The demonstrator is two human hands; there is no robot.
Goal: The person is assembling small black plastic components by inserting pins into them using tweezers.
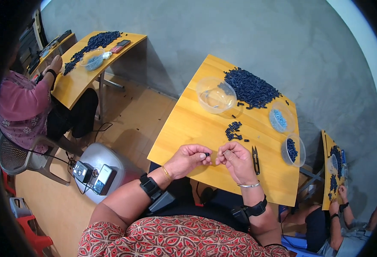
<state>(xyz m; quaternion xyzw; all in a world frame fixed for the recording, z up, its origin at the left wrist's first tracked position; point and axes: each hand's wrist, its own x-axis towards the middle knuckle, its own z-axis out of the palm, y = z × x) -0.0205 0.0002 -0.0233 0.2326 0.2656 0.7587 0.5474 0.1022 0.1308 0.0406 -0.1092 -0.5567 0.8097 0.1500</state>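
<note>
Between thumb and forefinger of my left hand is a small dark blue cylindrical piece, held just over the table's near edge. My right hand is close beside it, its fingertips pinched together; what they hold, if anything, is too small to make out. A short way beyond my hands lies a small cluster of dark blue pieces. Black thread snips rest just right of my right hand. A large heap of the same dark pieces is at the far side of the table.
On the yellow wooden table stand a large clear bowl, a bowl of light blue bits and a bowl of dark pieces. Left of me are a grey stool with devices and a seated person. Another person works at right.
</note>
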